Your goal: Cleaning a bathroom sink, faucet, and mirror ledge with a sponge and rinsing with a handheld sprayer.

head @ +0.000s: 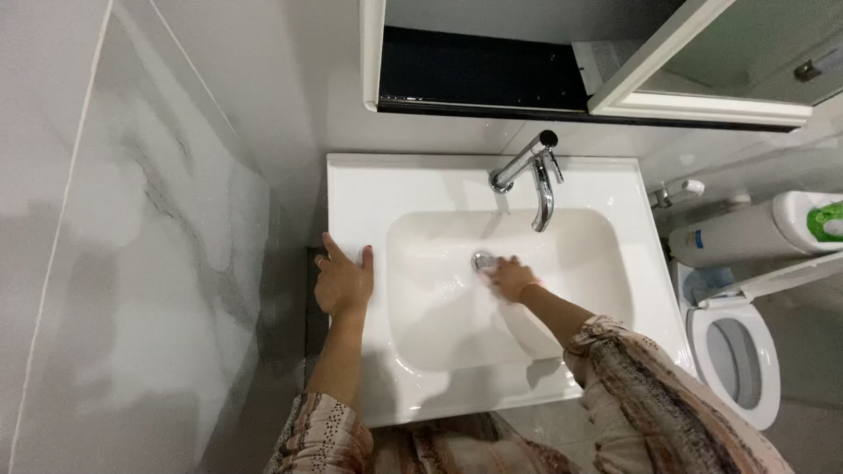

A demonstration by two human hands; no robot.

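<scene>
Partly blurred — hands (344, 281), sink (606, 175), drain (482, 259)

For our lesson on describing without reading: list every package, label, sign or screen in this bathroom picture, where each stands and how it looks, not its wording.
White cylindrical container: lying on its side at the right, past the basin, above the toilet; a small blue label near its left end.
Green label: on the white rounded cap at the container's right end, by the picture's edge; bright green with pale marks.
No signs or screens show.
</scene>
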